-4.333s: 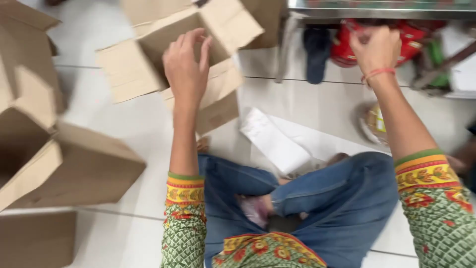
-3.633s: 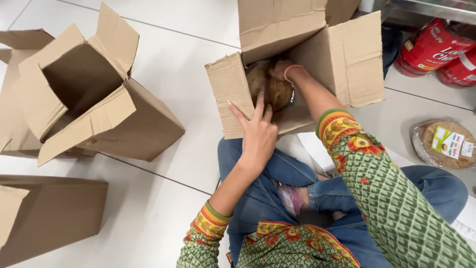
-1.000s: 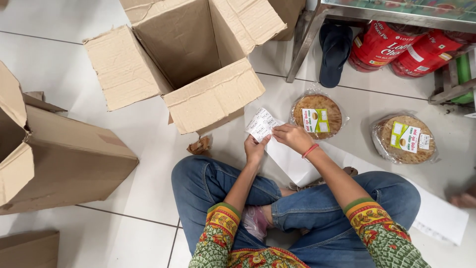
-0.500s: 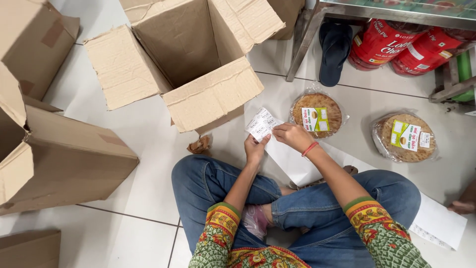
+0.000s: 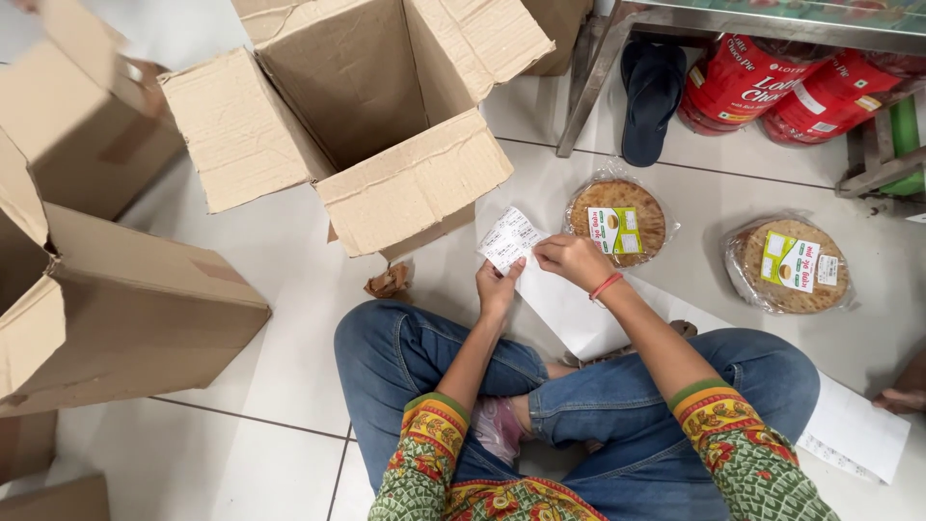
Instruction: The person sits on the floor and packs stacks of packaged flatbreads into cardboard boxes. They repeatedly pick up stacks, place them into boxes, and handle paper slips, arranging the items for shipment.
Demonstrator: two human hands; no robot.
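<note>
I sit cross-legged on a tiled floor. Both hands hold a small white printed paper slip [image 5: 510, 238] in front of my knees. My left hand [image 5: 498, 287] grips its lower edge and my right hand [image 5: 571, 260], with a red band at the wrist, pinches its right edge. Just beyond the slip lies a round flatbread pack [image 5: 618, 221] in clear wrap. A second flatbread pack [image 5: 791, 264] lies to its right. An open, empty cardboard box [image 5: 367, 116] stands ahead on the left.
More cardboard boxes [image 5: 116, 299] lie at the left. White paper sheets [image 5: 854, 434] lie under and beside my legs. A dark sandal [image 5: 652, 96], red round packs [image 5: 762, 82] and a metal rack leg [image 5: 588, 87] stand at the back right.
Earlier my hands reached into the box and drew out round packs. Over the last second both hands have held the slip still; a box at the far left has shifted.
</note>
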